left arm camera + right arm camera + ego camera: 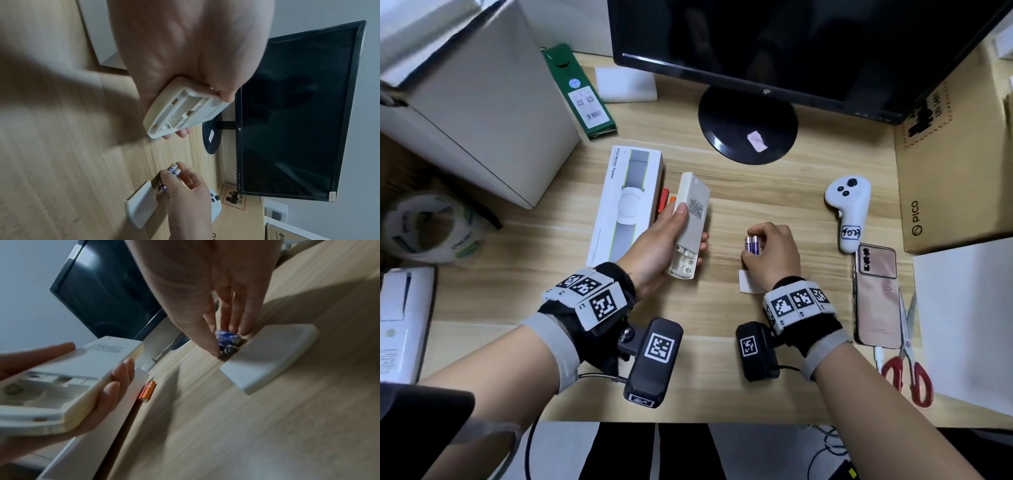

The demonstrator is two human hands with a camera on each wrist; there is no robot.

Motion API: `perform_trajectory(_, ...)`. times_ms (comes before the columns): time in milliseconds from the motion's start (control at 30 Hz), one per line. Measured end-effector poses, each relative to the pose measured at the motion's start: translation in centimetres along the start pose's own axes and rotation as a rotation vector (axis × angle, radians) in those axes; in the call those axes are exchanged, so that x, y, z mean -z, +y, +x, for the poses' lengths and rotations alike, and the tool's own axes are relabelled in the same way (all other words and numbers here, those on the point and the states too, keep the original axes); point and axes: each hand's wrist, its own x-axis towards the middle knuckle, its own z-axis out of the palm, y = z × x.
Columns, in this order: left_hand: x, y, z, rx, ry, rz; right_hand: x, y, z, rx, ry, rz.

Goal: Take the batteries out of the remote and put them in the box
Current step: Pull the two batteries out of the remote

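Note:
My left hand [667, 240] grips a cream remote [690, 219] [185, 110] [61, 379], back side up, just above the desk. Its battery bay [180, 112] stands uncovered and holds nothing. My right hand [770, 253] pinches two blue batteries [751, 244] [173, 170] [227, 339] between thumb and fingers, low over the desk to the right of the remote. The remote's loose battery cover [748, 281] [141, 206] [269, 356] lies on the desk under that hand. A white Pico Motion Tracker box [625, 202] lies shut, left of the remote.
Orange batteries [666, 202] [147, 391] lie between the white box and the remote. A monitor [791, 51] stands behind. To the right lie a white controller [849, 212], a phone [876, 294], red scissors [909, 363] and a cardboard box [945, 164]. Tape rolls [428, 226] sit at the left.

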Motion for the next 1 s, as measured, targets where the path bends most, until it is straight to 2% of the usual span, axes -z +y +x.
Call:
perform_trajectory(167, 0.4, 0.3, 0.3, -0.018, 0.018, 0.010, 0.7, -0.3, 0.0, -0.005, 0.020, 0.013)
perform_trajectory(300, 1.4, 1.4, 0.7, -0.129, 0.142, 0.055, 1.3, -2.5, 0.1, 0.060, 0.101, 0.070)
perform_trajectory(400, 2.6, 2.5, 1.2, -0.170, 0.247, -0.030, 0.4, -5.2, 1.0, 0.098, 0.015, 0.163)
perform_trajectory(500, 3.9, 3.1, 1.6, -0.150, 0.285, -0.187, -1.1, -7.3, 1.7, 0.076, -0.165, 0.176)
perform_trajectory(600, 5.2, 3.3, 1.9, -0.090, 0.318, -0.201, -2.5, -8.4, 1.8, 0.084, -0.278, 0.177)
perform_trajectory(733, 5.8, 3.8, 1.8, -0.081, 0.337, -0.150, -3.9, -9.4, 2.3, 0.116, -0.333, 0.116)
perform_trajectory(1000, 5.6, 4.4, 1.6, -0.098, 0.298, -0.125, -5.4, -10.5, 2.8, 0.134, -0.211, -0.028)
